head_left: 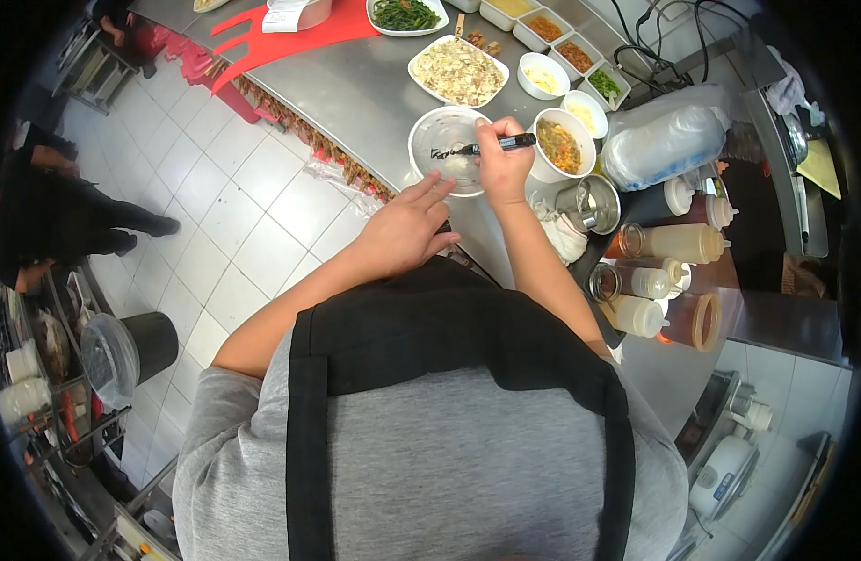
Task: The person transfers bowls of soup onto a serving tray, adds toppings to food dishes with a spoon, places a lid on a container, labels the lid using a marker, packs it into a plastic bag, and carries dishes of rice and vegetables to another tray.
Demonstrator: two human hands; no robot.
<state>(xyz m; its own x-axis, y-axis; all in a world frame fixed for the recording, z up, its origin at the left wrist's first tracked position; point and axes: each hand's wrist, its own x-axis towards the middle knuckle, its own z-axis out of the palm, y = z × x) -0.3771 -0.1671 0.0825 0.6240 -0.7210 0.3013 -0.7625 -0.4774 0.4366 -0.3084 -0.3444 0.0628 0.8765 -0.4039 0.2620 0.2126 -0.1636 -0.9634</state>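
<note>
Apron [402, 323], black, over grey T-shirt [449, 467], nearest the camera. Left hand [402, 224]: palm down, fingers extended and fairly close together, fingertips on near-left edge of a round translucent lid [464, 125]; holding it against the surface, not pinching. Right hand [505, 168]: pinching black marker [516, 142] between thumb and fingers, marker's tip end aimed left over the lid. Dark writing [441, 153] shows on lid, left of the marker. Can't tell if tip touches. Lid sits near edge of steel table [355, 84], ahead of the wearer, between the hands.

Right side: squeeze bottles [687, 243] grouped, some upright, some unclear; white cloth [563, 234] bunched beside metal cup [594, 204]. White bowl [542, 172] of orange and green food just right of right hand. Clear plastic-wrapped bundle [664, 140] beyond the cup, to the right.

Past the lid: white dish [413, 75] heaped with pale chopped food, two small white bowls [523, 80] to its right holding pale bits. Farther: row of condiment trays [505, 25], green, orange and yellow contents; dish of greens [440, 27]; red sheet [337, 33] with a white container [313, 14] on it. Black cables [701, 47] upper right.

Off left: white tile floor [224, 271], dark bin [154, 346] with clear liner, two people [75, 210] in dark clothing.
</note>
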